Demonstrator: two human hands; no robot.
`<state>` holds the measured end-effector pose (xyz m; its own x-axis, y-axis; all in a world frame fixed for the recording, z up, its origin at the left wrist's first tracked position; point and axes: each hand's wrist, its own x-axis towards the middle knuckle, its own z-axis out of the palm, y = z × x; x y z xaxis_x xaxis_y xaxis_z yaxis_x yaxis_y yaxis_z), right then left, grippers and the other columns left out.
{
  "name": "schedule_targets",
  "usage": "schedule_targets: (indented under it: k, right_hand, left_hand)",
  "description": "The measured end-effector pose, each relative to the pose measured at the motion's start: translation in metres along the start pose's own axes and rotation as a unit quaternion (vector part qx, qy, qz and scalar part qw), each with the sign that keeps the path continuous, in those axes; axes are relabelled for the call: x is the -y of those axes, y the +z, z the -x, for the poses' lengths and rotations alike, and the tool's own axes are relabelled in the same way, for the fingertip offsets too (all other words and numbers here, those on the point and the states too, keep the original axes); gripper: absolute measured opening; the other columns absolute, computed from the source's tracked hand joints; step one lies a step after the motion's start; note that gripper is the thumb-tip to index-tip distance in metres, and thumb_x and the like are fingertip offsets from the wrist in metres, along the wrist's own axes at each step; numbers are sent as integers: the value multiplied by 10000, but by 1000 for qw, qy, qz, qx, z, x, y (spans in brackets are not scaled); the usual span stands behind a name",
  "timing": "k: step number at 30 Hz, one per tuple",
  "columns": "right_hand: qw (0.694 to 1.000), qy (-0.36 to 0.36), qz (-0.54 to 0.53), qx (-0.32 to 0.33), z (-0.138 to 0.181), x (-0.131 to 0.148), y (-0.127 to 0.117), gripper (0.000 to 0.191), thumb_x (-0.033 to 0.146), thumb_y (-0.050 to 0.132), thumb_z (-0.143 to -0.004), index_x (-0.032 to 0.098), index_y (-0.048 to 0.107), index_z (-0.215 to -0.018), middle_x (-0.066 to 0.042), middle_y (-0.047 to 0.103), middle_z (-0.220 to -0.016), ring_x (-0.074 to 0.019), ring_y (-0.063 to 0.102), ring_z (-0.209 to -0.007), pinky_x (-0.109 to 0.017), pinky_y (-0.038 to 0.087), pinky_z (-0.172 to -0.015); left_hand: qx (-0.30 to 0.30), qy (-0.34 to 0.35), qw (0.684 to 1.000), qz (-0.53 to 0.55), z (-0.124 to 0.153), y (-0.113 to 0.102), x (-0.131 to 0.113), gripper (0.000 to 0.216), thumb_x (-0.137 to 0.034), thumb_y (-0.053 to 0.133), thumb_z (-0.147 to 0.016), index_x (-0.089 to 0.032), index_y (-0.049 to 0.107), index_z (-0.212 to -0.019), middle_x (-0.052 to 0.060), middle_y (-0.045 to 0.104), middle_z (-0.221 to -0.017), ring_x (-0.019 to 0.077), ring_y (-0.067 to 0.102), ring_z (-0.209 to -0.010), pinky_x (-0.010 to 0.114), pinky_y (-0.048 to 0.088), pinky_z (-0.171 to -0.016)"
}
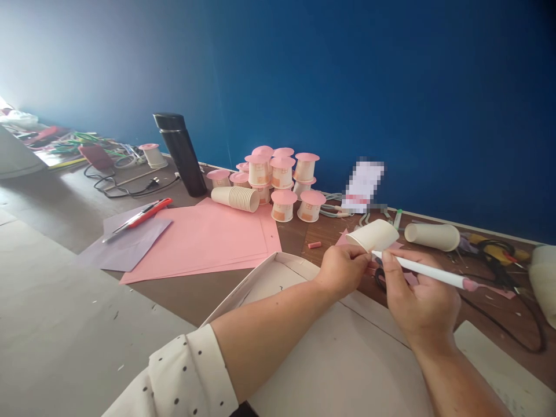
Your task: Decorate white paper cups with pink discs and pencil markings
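Observation:
My right hand [421, 298] grips a white marker [428, 271] with a pink end, its other end pointing left. At that end my left hand [345, 271] is closed, fingertips pressed together; what they pinch is hidden. Just behind the fingers a plain white paper cup [373, 233] lies tilted on its side, and I cannot tell whether the left hand touches it. Further left, several paper cups with pink disc tops [284, 205] and orange drawn windows and doors stand grouped, some stacked on others.
Pink paper sheets [195, 237], a red utility knife [145, 215] on purple paper [134, 249], and a nested cup stack [237, 198] lie left. A black bottle [180, 153] stands near the blue wall. A shallow white box [339, 359] sits below my arms. Another cup [432, 236] and cables lie right.

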<state>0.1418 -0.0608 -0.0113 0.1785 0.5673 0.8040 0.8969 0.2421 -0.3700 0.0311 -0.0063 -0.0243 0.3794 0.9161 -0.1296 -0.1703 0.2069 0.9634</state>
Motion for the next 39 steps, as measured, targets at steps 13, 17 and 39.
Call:
schedule_targets:
  k: [13, 17, 39]
  right_hand:
    - [1000, -13, -7, 14, 0, 0, 0, 173, 339, 611, -893, 181, 680, -876, -38, 713, -793, -151, 654, -697, -253, 485, -647]
    - [1000, -5, 12, -4, 0, 0, 0, 185, 347, 609, -895, 179, 680, -865, -48, 722, -818, -156, 666, -708, -257, 494, -645]
    - [999, 18, 26, -39, 0, 0, 0, 191, 336, 620, -892, 159, 689, -911, -72, 732, -884, -187, 697, -819, -287, 528, -716]
  left_hand:
    - [-2, 18, 999, -34, -1, -2, 1, 169, -189, 583, -833, -171, 677, -695, 25, 703, -747, 155, 686, -783, 288, 520, -821]
    - [-8, 0, 1000, -15, 1, -2, -3, 171, -187, 604, -833, -167, 666, -675, 18, 698, -731, 139, 678, -731, 280, 518, -810]
    - [2, -21, 1000, -3, 4, -1, -9, 195, -189, 613, -852, -164, 653, -663, 15, 677, -713, 121, 663, -689, 263, 512, -803]
